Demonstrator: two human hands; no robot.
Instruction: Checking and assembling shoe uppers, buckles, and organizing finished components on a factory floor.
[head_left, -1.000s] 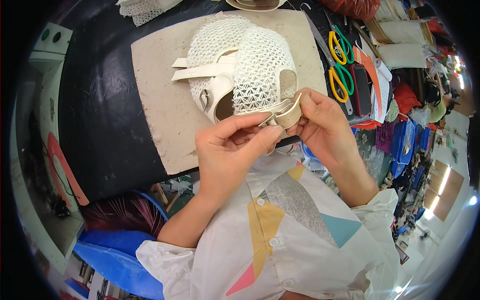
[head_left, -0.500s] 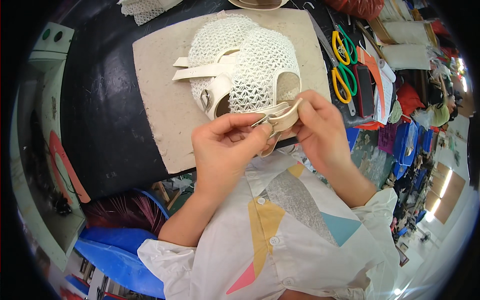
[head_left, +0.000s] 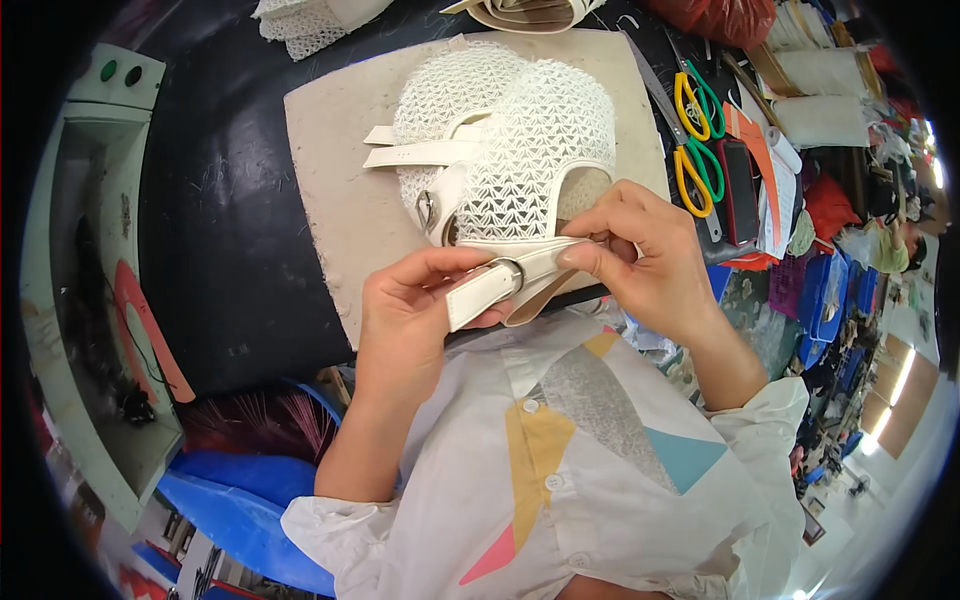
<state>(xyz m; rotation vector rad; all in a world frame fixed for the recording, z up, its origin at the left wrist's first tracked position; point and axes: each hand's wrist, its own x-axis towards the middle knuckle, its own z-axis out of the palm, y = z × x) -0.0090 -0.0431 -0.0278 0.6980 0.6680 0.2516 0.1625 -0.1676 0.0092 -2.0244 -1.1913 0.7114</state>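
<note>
A white shoe upper point(head_left: 545, 125) of open woven mesh lies on a beige board, its near edge lifted toward me. My left hand point(head_left: 415, 310) pinches the white strap point(head_left: 482, 297) close to a small metal buckle point(head_left: 514, 272), and the strap's end runs flat through that buckle. With thumb and fingers closed, my right hand point(head_left: 635, 250) grips the band on the other side of the buckle. A second mesh upper point(head_left: 440, 95) lies partly beneath the first, with a buckle point(head_left: 426, 208) of its own and two loose strap ends pointing left.
The beige board point(head_left: 325, 150) rests on a black tabletop point(head_left: 220, 220). To the right lie yellow-handled scissors point(head_left: 692, 182), green-handled scissors point(head_left: 712, 172), a dark red phone-like case point(head_left: 738, 190) and papers. Rolled pale pieces point(head_left: 535, 12) sit at the far edge. A blue container point(head_left: 240, 510) stands at lower left.
The strap end now passes through the buckle and lies flat toward my left hand; before, it stood up in a loop by my right fingers. The whole view has shifted slightly.
</note>
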